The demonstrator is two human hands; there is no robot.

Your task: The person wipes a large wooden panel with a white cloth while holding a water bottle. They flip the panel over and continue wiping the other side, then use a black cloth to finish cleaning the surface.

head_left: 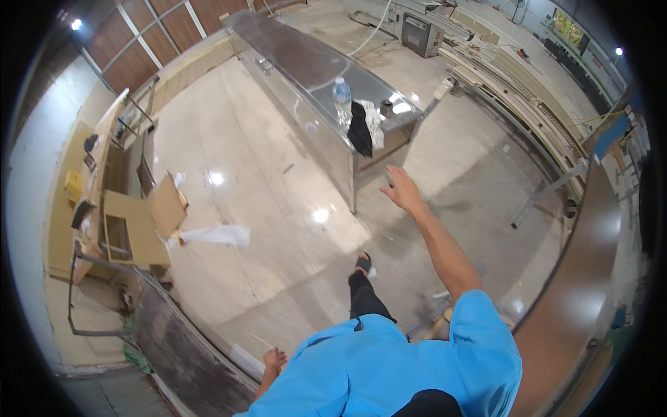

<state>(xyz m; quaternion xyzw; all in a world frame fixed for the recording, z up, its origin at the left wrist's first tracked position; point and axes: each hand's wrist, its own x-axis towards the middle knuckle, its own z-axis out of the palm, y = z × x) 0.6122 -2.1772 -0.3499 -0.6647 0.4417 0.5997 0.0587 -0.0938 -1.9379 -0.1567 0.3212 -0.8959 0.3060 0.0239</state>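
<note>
One small dark thing (389, 178), likely light and rigid, sits pinched in the right hand (401, 191) near the steel desk (306, 62), while the left hand (274, 359) hangs open, well back from it.

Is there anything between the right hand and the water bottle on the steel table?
Nothing visible stands between them. The right hand is raised over open floor, apart from the steel table; a black cloth hangs beside the water bottle, not in front.
</note>
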